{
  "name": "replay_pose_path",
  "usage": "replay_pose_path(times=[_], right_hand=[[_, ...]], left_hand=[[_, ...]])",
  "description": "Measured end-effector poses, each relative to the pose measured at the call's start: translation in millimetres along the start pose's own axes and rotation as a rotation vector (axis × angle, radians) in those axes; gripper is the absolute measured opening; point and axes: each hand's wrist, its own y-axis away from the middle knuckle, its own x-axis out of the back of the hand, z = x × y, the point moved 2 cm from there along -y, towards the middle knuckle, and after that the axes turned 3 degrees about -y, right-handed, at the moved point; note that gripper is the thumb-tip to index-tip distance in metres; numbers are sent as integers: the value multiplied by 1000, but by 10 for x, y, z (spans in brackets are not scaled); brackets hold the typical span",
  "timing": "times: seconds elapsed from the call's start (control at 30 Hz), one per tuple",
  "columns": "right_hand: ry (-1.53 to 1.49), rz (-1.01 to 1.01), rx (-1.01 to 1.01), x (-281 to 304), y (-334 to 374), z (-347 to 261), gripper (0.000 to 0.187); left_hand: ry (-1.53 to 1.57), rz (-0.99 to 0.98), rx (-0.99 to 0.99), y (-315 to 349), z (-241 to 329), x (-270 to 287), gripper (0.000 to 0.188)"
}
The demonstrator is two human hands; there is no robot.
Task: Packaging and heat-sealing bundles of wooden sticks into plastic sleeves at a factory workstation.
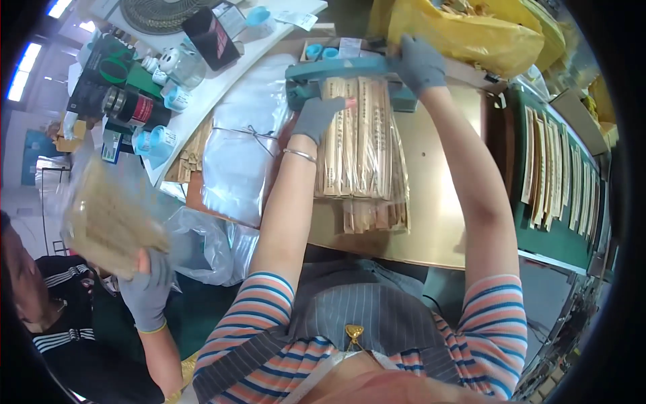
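Observation:
A teal bar-type bag sealer lies across the far part of the work surface. In front of it, a clear plastic bag of long, narrow paper sleeves rests with its far end at the sealer's bar. My left hand, in a grey glove with a bare fingertip showing, grips the bag's far left corner, close to the bar. My gloved right hand is closed over the right end of the sealer's arm; its fingertips are partly hidden. More sleeves show beneath the bag's near end.
Flat clear bags tied with a cord lie left of my left forearm. A yellow plastic sack stands far right, above rows of paper sleeves on green. At left, a co-worker's gloved hand holds a blurred clear package.

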Motion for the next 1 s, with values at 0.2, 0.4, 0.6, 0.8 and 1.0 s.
replay_pose_path(times=[0.2, 0.4, 0.6, 0.8, 1.0], right_hand=[[16, -63, -126, -188, 98, 140, 24], [-30, -7, -128, -185, 127, 92, 24], [-682, -192, -383, 162, 483, 77, 45], [-405, -500, 281, 692, 2368, -307, 79], [-459, -2, 166, 472, 2239, -596, 16]], left_hand=[[303, -137, 55, 223, 245, -72, 48], [197, -93, 8, 157, 187, -32, 52], [240, -117, 61, 351, 303, -25, 48], [-110, -119, -188, 505, -63, 625, 53], [-695, -156, -555, 1736, 113, -398, 73]])
